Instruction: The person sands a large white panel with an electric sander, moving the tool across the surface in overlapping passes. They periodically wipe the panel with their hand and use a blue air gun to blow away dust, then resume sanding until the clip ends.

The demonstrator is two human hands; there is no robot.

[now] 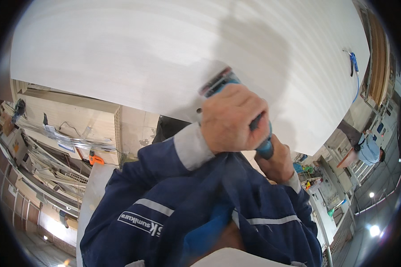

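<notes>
A teal hand-held power sander (229,80) rests on a large white panel (133,58), its flat metal-edged front pointing away to the left. My left hand (231,118) is closed over the top of its body, fingers wrapped round. Behind it, my right hand (278,161) grips the rear end of the sander, partly hidden by the left hand and the tool. A dark round spot (199,111) shows on the panel beside my left hand. The sander's underside is hidden.
A blue air blow gun (353,62) with a blue hose lies at the panel's right end. An orange tool (95,158) is among the wooden shelving at left. Another person (370,149) in a light blue top stands far right. Stacked boards (378,58) lie beyond the panel.
</notes>
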